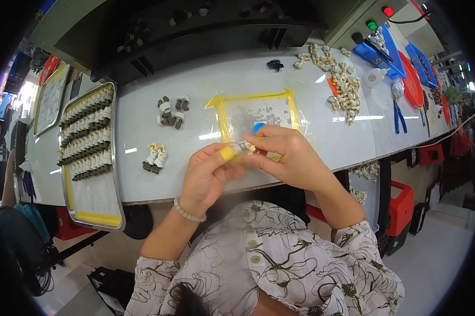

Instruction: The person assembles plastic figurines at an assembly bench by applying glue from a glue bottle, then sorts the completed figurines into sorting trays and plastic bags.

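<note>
Head | both hands' fingers [228,154] pinch small part [246,148] | yellow-taped square [254,113] behind

Your desk [206,84] presents a smooth, pale surface with a glossy sheen that throws back the overhead lights in white streaks. The work patch [248,113] on it is clear, shiny plastic film, speckled grey and bordered in matt yellow tape. The tray [66,184] on your left is bright bare metal, reflective at the rim, with yellow tape along its inner edges. Your left hand [208,176] wears a matt yellow rubbery cover on the thumb and a bracelet of smooth, pale, glossy beads. Your blouse [279,263] is thin, matt printed cloth. The pliers [399,117] have blue plastic handles.
</note>
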Motion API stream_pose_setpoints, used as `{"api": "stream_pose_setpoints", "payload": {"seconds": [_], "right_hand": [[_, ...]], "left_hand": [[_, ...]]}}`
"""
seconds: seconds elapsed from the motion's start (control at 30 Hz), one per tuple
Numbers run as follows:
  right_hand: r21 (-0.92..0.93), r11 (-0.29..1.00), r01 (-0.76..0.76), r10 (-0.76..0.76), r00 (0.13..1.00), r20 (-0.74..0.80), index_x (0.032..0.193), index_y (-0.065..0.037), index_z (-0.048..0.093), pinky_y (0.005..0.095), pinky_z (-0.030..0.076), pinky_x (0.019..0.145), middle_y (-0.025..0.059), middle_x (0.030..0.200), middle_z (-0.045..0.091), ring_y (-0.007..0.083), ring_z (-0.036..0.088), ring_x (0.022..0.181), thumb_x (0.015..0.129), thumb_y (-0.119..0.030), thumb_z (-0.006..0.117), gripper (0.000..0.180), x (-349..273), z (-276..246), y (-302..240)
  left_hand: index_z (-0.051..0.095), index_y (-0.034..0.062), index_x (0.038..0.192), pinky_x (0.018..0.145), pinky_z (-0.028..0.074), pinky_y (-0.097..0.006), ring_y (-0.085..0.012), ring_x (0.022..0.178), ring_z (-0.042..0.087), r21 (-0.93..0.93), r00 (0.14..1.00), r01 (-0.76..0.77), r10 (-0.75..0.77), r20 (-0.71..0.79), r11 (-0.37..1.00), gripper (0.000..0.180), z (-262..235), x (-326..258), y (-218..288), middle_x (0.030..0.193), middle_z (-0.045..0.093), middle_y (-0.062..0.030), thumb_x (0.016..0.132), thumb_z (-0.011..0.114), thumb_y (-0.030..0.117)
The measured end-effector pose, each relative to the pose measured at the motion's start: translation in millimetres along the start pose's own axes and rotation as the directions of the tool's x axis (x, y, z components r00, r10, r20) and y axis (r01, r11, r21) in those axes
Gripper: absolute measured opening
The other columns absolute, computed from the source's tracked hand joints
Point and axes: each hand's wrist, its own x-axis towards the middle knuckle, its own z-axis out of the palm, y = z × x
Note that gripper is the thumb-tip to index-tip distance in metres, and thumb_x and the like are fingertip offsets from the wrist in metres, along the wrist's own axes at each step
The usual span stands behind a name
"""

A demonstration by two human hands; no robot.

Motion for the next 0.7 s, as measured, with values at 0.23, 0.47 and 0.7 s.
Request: {"api": "stream_pose_setpoints", "payload": {"seconds": [0.23,0.47,0.7], "right_hand": [[-0.001,1.0,-0.003,0.003,1.0,-0.002,0.099,0.003,0.061,0.0261,0.043,0.053,0.0097,0.072,0.055,0.0186,0.054,0.061,0.072,-0.007,0.067,0.03,-1.0,-0.8,-1.9],[-0.023,0.999,-0.043,0.044,0.998,0.035,0.104,-0.002,0.058,0.0331,0.044,0.061,0.0104,0.078,0.054,0.0258,0.054,0.07,0.077,-0.023,0.062,0.035,-3.5,0.1,-2.1],[0.074,0.996,-0.048,0.048,0.999,-0.007,0.105,-0.002,0.057,0.0326,0.045,0.063,0.0096,0.079,0.054,0.0251,0.055,0.072,0.076,-0.021,0.062,0.035,-6.4,4.8,4.0]], "left_hand": [[0.056,-0.0032,0.099,0.064,0.05,-0.029,-0.0176,0.07,0.06,-0.004,1.0,-0.018,0.018,0.022,1.0,0.02,-2.1,-0.5,-1.1,0.089,0.062,-0.011,0.086,0.052,0.011],[0.056,-0.0012,0.099,0.065,0.05,-0.03,-0.0178,0.072,0.06,-0.011,1.0,0.009,-0.008,0.01,1.0,0.019,-0.8,-0.6,2.3,0.091,0.062,-0.0111,0.086,0.051,0.012],[0.056,-0.0004,0.1,0.065,0.048,-0.029,-0.0185,0.072,0.059,-0.015,1.0,0.008,-0.008,-0.01,1.0,0.02,2.8,0.7,2.5,0.092,0.062,-0.012,0.086,0.051,0.012]]}}
